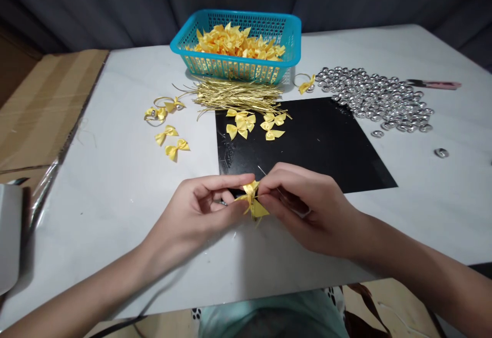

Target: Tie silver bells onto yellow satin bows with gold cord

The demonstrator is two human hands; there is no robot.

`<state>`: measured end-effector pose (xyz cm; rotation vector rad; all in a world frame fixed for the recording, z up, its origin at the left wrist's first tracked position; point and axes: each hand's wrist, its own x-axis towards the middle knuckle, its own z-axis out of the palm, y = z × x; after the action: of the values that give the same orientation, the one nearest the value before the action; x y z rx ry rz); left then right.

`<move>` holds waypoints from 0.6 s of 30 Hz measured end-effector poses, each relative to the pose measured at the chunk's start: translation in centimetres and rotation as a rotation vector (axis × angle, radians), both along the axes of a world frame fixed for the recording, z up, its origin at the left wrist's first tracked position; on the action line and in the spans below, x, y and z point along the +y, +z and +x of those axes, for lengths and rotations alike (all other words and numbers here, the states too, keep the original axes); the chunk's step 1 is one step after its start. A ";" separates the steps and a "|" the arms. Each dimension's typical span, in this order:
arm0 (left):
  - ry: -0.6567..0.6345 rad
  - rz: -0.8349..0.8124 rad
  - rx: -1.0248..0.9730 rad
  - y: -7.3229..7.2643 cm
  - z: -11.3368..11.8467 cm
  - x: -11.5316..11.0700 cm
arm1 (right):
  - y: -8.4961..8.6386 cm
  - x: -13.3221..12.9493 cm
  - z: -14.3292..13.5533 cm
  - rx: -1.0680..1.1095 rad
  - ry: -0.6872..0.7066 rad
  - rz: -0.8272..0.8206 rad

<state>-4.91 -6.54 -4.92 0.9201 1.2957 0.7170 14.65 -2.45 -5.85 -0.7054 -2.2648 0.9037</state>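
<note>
Near the front of the table, my left hand pinches a yellow ribbon bow between thumb and forefinger. On the bow's other side, my right hand is closed, fingertips pinching a thin gold tie at the bow's middle. A fine shiny end sticks up above the right fingers. Something silvery shows partly behind the left fingers; I cannot make out what it is. Several loose yellow bows lie just beyond on the black mat. Behind them is a bundle of gold twist ties.
A teal basket full of yellow bows stands at the back. Many silver bells or beads spread over the right, beside a pink-handled tool. More bows, some with gold loops, lie left. Cardboard borders the left edge.
</note>
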 end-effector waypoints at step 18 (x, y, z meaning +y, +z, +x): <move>0.069 -0.005 0.003 0.1 0.4 0.2 | 0.0 -0.4 -0.3 -0.004 -0.208 0.030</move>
<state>-4.55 -6.31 -4.86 0.8759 1.3362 0.7657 14.34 -2.89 -5.88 -0.9099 -2.1558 0.7674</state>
